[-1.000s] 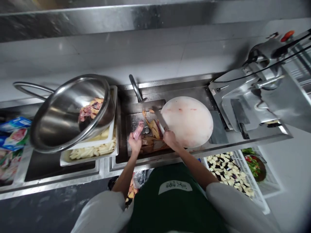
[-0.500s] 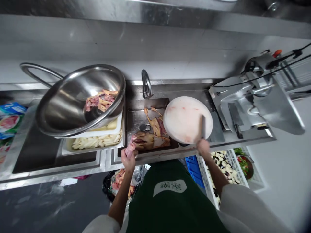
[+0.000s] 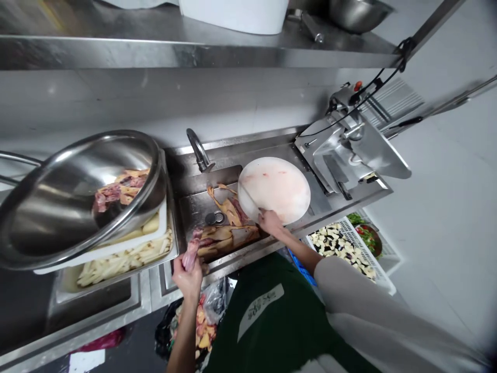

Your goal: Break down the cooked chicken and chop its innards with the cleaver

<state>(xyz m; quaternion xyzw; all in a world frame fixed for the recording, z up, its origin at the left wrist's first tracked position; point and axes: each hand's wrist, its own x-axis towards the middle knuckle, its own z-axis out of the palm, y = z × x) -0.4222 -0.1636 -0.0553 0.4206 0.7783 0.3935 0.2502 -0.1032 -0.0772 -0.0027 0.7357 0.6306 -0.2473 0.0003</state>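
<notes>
My left hand [image 3: 188, 277] is closed around a pale pink piece of raw poultry [image 3: 191, 253], held over the front rim of the small steel sink [image 3: 194, 207]. My right hand [image 3: 270, 221] grips a knife [image 3: 249, 201] whose blade lies along the left edge of the round white cutting board [image 3: 279, 187]. A plucked yellow-brown bird carcass [image 3: 227, 225] lies in the sink between my hands.
A large steel bowl [image 3: 58, 207] with meat pieces tilts over a white tray of pale cut strips [image 3: 124, 256] at left. A meat slicer [image 3: 349, 150] stands right of the board. Below the counter are a bag of scraps [image 3: 202, 324] and a white crate of cut eggplant [image 3: 341, 246].
My right hand brought the knife from the board's right side back to its left edge by the sink. My left hand stayed at the sink's front rim with the meat. The view swung left.
</notes>
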